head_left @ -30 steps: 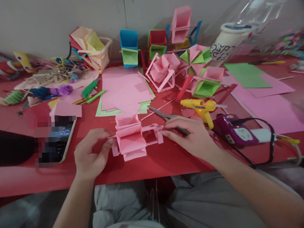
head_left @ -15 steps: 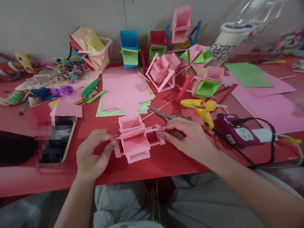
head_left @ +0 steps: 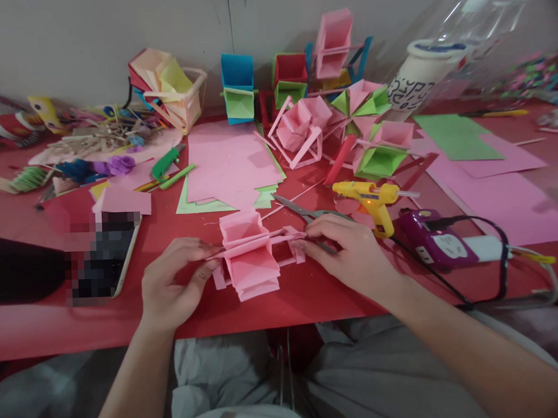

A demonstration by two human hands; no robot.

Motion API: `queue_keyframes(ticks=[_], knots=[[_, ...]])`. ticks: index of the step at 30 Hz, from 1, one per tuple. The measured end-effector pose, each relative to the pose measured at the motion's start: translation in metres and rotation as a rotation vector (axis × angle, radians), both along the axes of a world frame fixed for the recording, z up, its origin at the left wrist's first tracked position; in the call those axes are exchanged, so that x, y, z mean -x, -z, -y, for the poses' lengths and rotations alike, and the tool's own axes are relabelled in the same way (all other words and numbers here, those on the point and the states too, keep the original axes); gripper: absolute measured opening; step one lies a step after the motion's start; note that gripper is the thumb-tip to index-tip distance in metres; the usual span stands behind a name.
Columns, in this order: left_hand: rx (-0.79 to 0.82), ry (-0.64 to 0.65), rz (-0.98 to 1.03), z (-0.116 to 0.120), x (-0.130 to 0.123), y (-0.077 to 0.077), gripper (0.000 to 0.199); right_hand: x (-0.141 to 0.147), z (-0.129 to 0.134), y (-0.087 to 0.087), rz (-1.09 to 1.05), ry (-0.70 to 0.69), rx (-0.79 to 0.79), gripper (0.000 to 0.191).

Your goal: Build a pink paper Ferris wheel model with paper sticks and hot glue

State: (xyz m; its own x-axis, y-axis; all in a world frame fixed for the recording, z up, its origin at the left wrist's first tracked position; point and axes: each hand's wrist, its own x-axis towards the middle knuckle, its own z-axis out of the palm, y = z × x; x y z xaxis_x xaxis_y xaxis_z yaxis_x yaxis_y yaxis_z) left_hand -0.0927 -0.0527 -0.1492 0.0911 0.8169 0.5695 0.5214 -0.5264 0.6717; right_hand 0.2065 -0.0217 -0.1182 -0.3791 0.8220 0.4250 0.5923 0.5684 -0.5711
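Note:
A pink paper wheel model (head_left: 253, 262), made of folded box-like pockets on a paper-strip frame, is held just above the front of the red table. My left hand (head_left: 176, 279) pinches the left end of its axle between thumb and fingers. On the other side, my right hand (head_left: 348, 246) pinches the right end, where the axle meets the frame. Close behind my right hand lies a pair of scissors (head_left: 297, 207), its handles partly hidden by the hand. A yellow glue gun (head_left: 372, 196) rests to the right of the scissors.
Pink and green paper sheets (head_left: 232, 168) are stacked behind the model. Several finished paper wheels (head_left: 299, 132) stand along the wall. A phone (head_left: 107, 257) lies at the left, near a green cutter (head_left: 165, 164). At the right are a purple power socket (head_left: 433, 240) with cables and a white vase (head_left: 411, 76).
The pink paper model has turned slightly and shifted a little to the right, with both hands still pinching its ends. Everything else looks the same.

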Motion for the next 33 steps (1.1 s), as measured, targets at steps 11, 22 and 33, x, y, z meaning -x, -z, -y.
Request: queue_keyframes(ticks=[11,22,33], knots=[[-0.025,0.03,0.01,-0.0004,0.0006,-0.0002,0.015,-0.0024,-0.0011,0.0012,0.018,-0.004,0.028,0.017],[-0.007,0.041,0.015,-0.0002,0.0019,-0.0018,0.018,-0.0072,-0.0038,-0.0036,-0.061,-0.137,0.041,0.007],[-0.025,0.065,-0.004,0.0,0.0017,-0.0037,0.019,-0.0059,-0.0002,-0.0041,-0.033,-0.214,-0.077,0.009]])
